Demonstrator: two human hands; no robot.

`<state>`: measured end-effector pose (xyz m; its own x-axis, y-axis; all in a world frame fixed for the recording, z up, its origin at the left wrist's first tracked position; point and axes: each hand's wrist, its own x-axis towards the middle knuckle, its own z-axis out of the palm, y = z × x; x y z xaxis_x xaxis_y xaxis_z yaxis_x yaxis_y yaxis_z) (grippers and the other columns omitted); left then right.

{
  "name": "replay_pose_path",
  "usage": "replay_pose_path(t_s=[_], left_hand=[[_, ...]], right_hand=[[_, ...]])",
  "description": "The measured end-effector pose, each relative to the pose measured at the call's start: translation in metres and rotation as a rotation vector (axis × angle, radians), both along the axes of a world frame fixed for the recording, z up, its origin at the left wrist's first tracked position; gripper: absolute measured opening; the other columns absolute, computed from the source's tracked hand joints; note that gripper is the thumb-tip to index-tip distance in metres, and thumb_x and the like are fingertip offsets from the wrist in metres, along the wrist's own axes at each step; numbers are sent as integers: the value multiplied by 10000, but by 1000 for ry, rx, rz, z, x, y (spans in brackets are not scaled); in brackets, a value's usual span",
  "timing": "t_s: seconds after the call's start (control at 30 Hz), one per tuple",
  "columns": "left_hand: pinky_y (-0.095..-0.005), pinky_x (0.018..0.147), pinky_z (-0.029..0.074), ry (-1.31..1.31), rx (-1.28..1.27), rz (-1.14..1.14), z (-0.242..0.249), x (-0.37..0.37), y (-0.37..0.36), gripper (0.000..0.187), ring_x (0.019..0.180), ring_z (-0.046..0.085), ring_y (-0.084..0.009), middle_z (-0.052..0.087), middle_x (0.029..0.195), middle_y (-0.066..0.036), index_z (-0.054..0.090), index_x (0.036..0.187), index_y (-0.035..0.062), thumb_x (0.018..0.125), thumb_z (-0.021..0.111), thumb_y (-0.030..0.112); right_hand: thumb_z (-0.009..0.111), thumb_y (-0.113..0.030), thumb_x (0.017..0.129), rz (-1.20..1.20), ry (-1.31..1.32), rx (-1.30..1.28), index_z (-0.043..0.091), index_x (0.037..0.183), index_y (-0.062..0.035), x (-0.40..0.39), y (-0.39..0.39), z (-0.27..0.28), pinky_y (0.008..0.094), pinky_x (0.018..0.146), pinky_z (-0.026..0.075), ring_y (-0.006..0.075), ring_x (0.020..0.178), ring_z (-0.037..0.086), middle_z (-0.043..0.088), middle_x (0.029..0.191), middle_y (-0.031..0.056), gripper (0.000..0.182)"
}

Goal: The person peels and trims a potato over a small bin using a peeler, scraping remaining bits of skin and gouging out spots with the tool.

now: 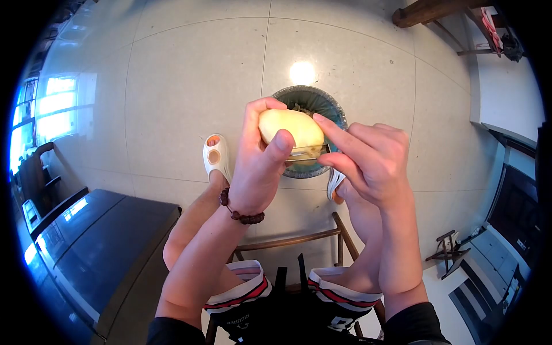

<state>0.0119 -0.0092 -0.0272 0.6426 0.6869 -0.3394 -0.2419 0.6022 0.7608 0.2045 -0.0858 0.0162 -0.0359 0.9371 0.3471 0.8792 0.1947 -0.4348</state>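
A large peeled, pale yellow potato [292, 127] is in my left hand [261, 152], its fingers wrapped round the left side and the thumb on the near face. My right hand [368, 158] is at the potato's right side, index fingertip touching its surface. Between the right thumb and fingers is the end of a metal peeler [305, 153], whose blade lies across the potato's lower edge. Under both hands stands a round bin [336, 109] with a liner and some peelings inside, partly hidden by the potato.
A dark glossy table [98, 241] stands at the lower left. Wooden furniture legs [428, 11] are at the upper right, and a small wooden stool [447, 247] is at the right. My feet in white shoes [215, 155] flank the bin on the tiled floor [190, 75].
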Motion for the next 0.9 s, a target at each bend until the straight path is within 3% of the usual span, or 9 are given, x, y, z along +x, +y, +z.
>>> replay_pose_path(t_s=[0.1, 0.17, 0.23, 0.33, 0.47, 0.7, 0.8, 0.87, 0.9], left_hand=[[-388, 976, 580, -26, -63, 1, -1, 0, -1, 855, 1153, 646, -183, 598, 1240, -75, 382, 1430, 105, 916, 691, 714], [-277, 846, 545, -41, -47, 76, -6, 3, -1, 806, 1071, 612, -125, 578, 1209, -61, 427, 1398, 128, 884, 823, 607], [-272, 839, 542, -29, -21, 81, -11, 3, 2, 796, 1056, 613, -119, 583, 1200, -57, 433, 1395, 128, 890, 815, 610], [-261, 814, 540, -3, 12, 89, -11, 2, 4, 781, 1031, 613, -108, 591, 1179, -48, 440, 1390, 128, 900, 799, 620], [-245, 760, 540, 30, -3, 91, -8, 3, 2, 759, 1016, 616, -97, 599, 1162, -40, 448, 1381, 134, 913, 775, 635], [-247, 740, 542, 21, -43, 91, -10, 2, 1, 735, 1013, 622, -97, 603, 1180, -41, 450, 1377, 140, 928, 757, 635], [-269, 768, 557, 5, -64, 85, -10, 1, 1, 733, 1034, 629, -117, 599, 1196, -49, 441, 1383, 139, 937, 747, 633], [-408, 1019, 554, -32, -39, 34, -12, -2, 1, 719, 1209, 620, -200, 588, 1275, -61, 422, 1402, 135, 987, 582, 700], [-408, 1019, 554, -32, -39, 34, -13, -2, 1, 719, 1209, 620, -200, 588, 1275, -61, 422, 1402, 135, 987, 582, 700]], right_hand=[[790, -442, 818, 4, -14, -13, 790, 1261, -93, 2, -1, 0, 343, 468, 339, 181, 463, 435, 445, 583, 14, 565], [791, -445, 823, 9, -7, -43, 782, 1280, -97, 1, 0, 2, 340, 473, 355, 185, 469, 454, 469, 588, 20, 574], [809, -413, 830, 3, 160, -130, 752, 1332, -97, -2, 1, 5, 341, 495, 403, 199, 500, 509, 536, 622, 42, 596], [819, -364, 840, 5, 211, -172, 725, 1372, -91, -4, 0, 0, 347, 514, 436, 208, 533, 550, 586, 659, 59, 605], [822, -325, 838, 24, 181, -173, 725, 1374, -92, -1, -1, 1, 352, 504, 428, 205, 526, 535, 573, 659, 52, 593], [803, -383, 834, 10, -4, -114, 740, 1365, -133, -2, -1, 2, 355, 478, 404, 189, 491, 476, 473, 616, 20, 590], [802, -394, 828, 0, -21, -98, 745, 1361, -144, -3, 0, 2, 351, 472, 395, 184, 486, 468, 458, 612, 13, 591], [804, -394, 825, -4, -25, -90, 748, 1358, -147, -3, 0, 2, 348, 470, 389, 182, 484, 467, 456, 611, 12, 590], [807, -394, 821, -2, -35, -81, 750, 1354, -145, -3, 0, 2, 346, 469, 385, 182, 484, 465, 453, 610, 12, 592]])
